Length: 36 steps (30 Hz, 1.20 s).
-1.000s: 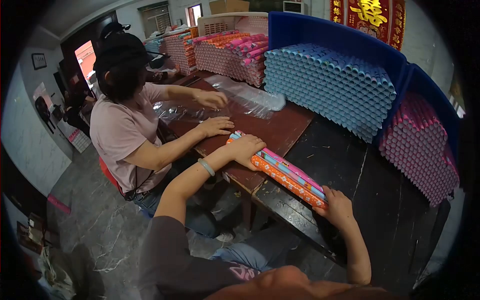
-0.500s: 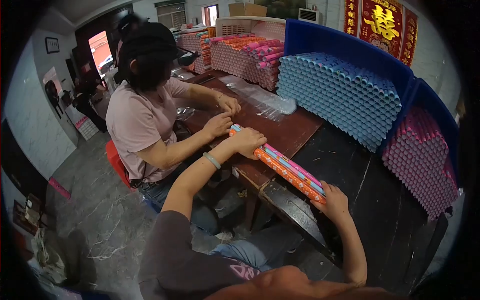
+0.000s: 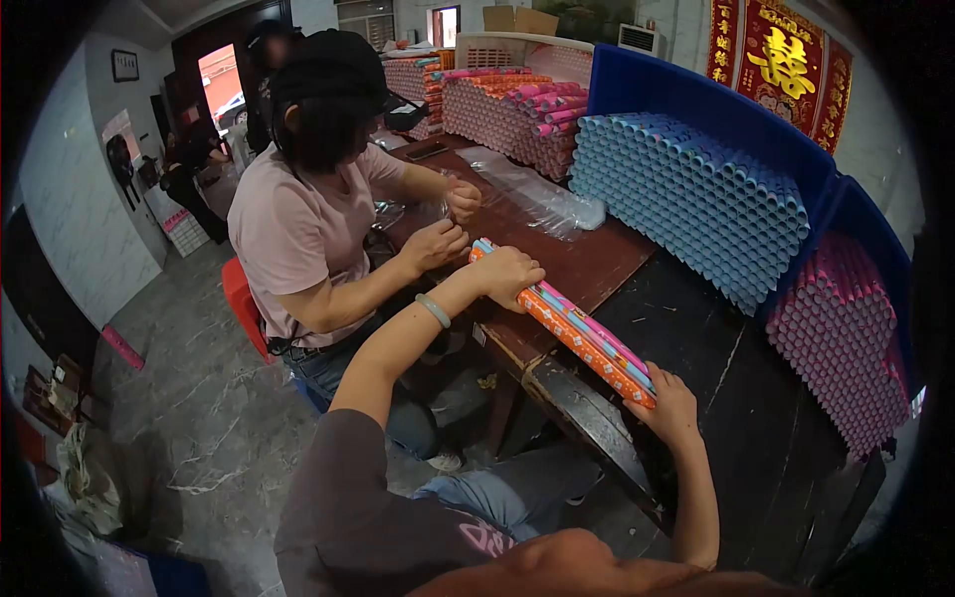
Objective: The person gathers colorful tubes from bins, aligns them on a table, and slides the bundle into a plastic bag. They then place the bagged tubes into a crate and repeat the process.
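Note:
A bundle of long patterned tubes (image 3: 585,341), orange, light blue and pink, lies slantwise over the front edge of the tables. My left hand (image 3: 507,276), with a pale bangle on its wrist, wraps over the bundle near its far end. At the near end, my right hand (image 3: 669,406) is closed around the tubes, covering their tips. Just beyond the far end are a co-worker's two hands (image 3: 450,224), held close together over a bit of clear plastic that is hard to make out.
Clear plastic bags (image 3: 532,194) lie on the brown table (image 3: 597,261). Blue tubes (image 3: 686,204) are stacked in a blue bin (image 3: 716,95), pink tubes (image 3: 841,338) to its right. More tubes (image 3: 512,124) stand behind. The co-worker (image 3: 298,219) sits at left on a red stool (image 3: 244,303).
The view has shifted slightly, so the scene sits a little further right. The co-worker's hands have moved a little and the head has turned. My hands keep hold of the bundle.

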Tool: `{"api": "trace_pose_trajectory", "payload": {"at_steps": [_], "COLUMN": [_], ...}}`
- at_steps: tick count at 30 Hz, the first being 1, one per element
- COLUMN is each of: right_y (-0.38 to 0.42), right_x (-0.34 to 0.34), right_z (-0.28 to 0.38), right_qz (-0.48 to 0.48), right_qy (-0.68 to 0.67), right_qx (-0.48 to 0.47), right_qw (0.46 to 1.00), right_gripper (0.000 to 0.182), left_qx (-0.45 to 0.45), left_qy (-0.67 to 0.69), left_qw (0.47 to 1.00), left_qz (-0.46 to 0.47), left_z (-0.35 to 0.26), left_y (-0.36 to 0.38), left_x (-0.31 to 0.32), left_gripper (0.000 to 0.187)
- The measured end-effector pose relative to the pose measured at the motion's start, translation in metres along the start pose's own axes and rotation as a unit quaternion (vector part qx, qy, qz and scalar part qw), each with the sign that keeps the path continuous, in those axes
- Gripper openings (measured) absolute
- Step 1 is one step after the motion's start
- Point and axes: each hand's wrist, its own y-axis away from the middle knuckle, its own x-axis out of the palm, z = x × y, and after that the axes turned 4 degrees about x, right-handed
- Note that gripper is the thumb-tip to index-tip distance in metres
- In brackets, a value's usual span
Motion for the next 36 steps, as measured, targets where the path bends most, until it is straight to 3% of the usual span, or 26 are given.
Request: {"api": "trace_pose_trajectory", "payload": {"at_steps": [36], "right_y": [-0.005], "right_x": [0.004], "right_z": [0.0], "right_qz": [-0.024], "right_qy": [0.013], "right_qx": [-0.021], "right_qw": [0.999], "right_gripper": [0.076], "left_qx": [-0.02], "left_qy": [0.001], "left_qw": [1.0], "left_qz": [0.016], "left_z": [0.005], "left_y": [0.006], "left_x": [0.007], "left_gripper": [0.051]}}
